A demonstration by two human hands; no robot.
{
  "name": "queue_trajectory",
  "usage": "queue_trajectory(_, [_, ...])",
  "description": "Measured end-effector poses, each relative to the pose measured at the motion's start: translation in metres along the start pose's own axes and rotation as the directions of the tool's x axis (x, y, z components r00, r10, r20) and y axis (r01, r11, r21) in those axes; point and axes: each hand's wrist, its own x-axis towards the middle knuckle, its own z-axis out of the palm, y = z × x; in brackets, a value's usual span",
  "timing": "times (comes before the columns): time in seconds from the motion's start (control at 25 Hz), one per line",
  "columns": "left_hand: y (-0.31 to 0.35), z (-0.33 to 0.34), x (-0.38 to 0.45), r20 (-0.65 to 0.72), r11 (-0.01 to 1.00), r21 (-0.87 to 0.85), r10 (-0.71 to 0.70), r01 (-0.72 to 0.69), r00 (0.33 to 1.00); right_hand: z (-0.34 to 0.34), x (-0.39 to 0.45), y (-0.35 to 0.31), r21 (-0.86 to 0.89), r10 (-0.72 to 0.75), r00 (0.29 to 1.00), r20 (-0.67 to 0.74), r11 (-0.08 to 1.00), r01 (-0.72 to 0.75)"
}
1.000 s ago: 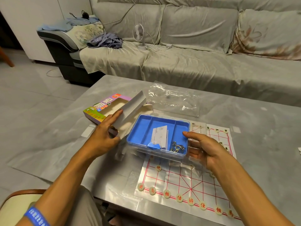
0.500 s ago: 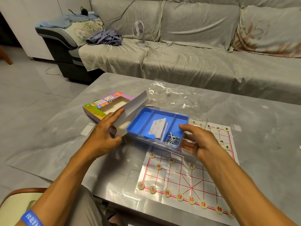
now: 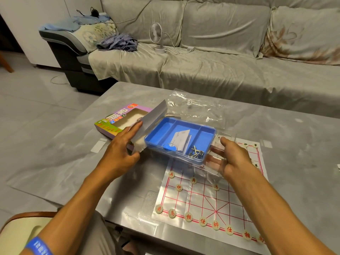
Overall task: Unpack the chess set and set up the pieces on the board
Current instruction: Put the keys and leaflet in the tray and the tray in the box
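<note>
Fingers (image 3: 223, 139) of the right hand (image 3: 233, 159) curl around the right end of the clear case (image 3: 215, 157) enclosing the blue tray (image 3: 165, 129); its long axis runs from near-right to far-left, over the board's far-left corner. Tray: three compartments, holding a folded leaflet (image 3: 181, 141) and metal parts (image 3: 196, 153). Left hand (image 3: 119, 150): fingers nearly straight, pressing the open grey flap of the colourful box (image 3: 117, 118) at the desk's (image 3: 294, 140) left side. Board (image 3: 207, 197): red grid with round lettered pieces (image 3: 202, 221) along its near edge.
</note>
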Motion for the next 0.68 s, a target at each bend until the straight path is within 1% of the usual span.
queue_trajectory(0.12, [0.001,0.0,0.001,-0.078,0.999,-0.028,-0.034,0.032,0.996,0.007,-0.006,0.003,-0.021,-0.042,0.999,0.032,0.999,0.042])
queue_trajectory(0.24, [0.002,0.0,0.001,-0.097,0.999,-0.028,-0.032,0.029,0.995,0.011,-0.012,0.002,-0.088,-0.068,0.996,0.06,0.993,0.073])
queue_trajectory(0.36, [0.002,-0.002,0.002,-0.155,0.983,-0.164,-0.102,0.076,0.983,0.016,-0.016,0.002,-0.107,-0.073,0.996,0.05,0.991,0.078])
queue_trajectory(0.48, [-0.008,-0.009,0.008,-0.152,0.948,-0.299,-0.155,0.104,0.976,0.034,-0.02,0.018,-0.035,-0.039,0.997,0.073,0.999,0.042])
queue_trajectory(0.56, [-0.022,-0.017,0.015,-0.159,0.909,-0.389,-0.223,0.146,0.962,0.056,-0.025,0.041,0.056,0.002,0.99,0.142,0.998,-0.01])
queue_trajectory(0.6, [-0.031,-0.022,0.017,-0.173,0.906,-0.393,-0.243,0.16,0.954,0.068,-0.027,0.054,0.107,0.031,0.985,0.169,0.993,-0.049])
queue_trajectory(0.68, [-0.055,-0.034,0.014,-0.185,0.933,-0.313,-0.241,0.176,0.953,0.091,-0.028,0.083,0.178,0.09,0.977,0.195,0.976,-0.125])
